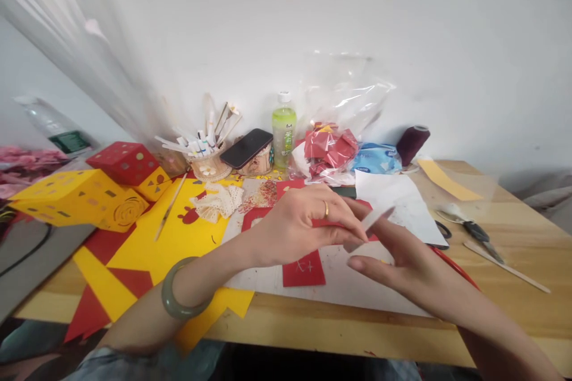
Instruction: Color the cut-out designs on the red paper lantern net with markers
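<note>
My left hand (308, 220), with a ring and a green bangle, is raised over the middle of the table. Thumb and fingers pinch a narrow whitish strip (378, 217), slightly blurred, possibly tape or paper. My right hand (400, 253) faces it from the right, thumb apart from the fingers. Those fingers pass behind the strip and my left hand, so their tips are partly hidden; whether they touch the strip I cannot tell. Beneath the hands lie a red paper piece (304, 271) with pale marks and a white sheet (379, 292).
Yellow paper (156, 238) and decorated boxes (67, 193) occupy the left. Along the wall stand a pen holder (210, 166), a phone (248, 149) on a basket, a green bottle (284, 131) and a bag of red scraps (330, 152). A craft knife (480, 232) lies right.
</note>
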`<state>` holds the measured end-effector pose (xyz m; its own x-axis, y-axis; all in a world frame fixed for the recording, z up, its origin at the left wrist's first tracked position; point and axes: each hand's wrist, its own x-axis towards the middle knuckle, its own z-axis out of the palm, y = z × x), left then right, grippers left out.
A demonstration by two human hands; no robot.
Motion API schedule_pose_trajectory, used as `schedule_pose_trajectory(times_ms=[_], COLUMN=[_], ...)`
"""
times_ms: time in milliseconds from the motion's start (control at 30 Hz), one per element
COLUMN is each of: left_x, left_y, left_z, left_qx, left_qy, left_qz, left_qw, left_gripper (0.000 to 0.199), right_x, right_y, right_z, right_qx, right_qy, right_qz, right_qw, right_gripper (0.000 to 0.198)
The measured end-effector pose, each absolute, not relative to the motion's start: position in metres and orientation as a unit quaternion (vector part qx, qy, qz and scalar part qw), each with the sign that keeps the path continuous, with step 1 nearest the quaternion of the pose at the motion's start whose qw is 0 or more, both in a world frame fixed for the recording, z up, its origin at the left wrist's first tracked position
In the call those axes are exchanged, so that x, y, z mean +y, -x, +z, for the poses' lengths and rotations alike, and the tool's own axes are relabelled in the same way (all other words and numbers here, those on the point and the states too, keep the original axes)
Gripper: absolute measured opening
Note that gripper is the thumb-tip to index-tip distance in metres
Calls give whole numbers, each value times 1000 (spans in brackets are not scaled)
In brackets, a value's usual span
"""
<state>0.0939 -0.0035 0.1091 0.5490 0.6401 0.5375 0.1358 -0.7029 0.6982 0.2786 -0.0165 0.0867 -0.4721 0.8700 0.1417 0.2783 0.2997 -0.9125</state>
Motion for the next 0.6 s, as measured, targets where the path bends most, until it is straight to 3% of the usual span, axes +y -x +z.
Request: schedule_pose_trajectory(times_ms=[100,200,267,367,500,600], left_x=[-4,-3,-3,-5,-4,9], left_y=[-94,-93,-92,-91,-91,-89], left_z=[111,111,109,109,108,96], left_qx=[203,200,207,223,244,291], left_qy=[-833,-833,-826,-810,-792,-809], left_qz=[398,389,396,406,383,354], left_qw=[327,339,344,360,409,368], left_gripper=[7,6,6,7,17,27], right_x=[-13,-11,-11,-12,-13,-13], right_y=[-272,-270,-274,-285,-306,-322], right_z=[86,89,91,90,88,86], right_qx=[-591,-573,-657,-743,-713,-697], right_qy=[308,289,331,384,428,481], right_qz=[569,515,388,250,279,266], right_qw=[482,569,555,488,481,460], right_gripper=[41,17,8,11,2,11])
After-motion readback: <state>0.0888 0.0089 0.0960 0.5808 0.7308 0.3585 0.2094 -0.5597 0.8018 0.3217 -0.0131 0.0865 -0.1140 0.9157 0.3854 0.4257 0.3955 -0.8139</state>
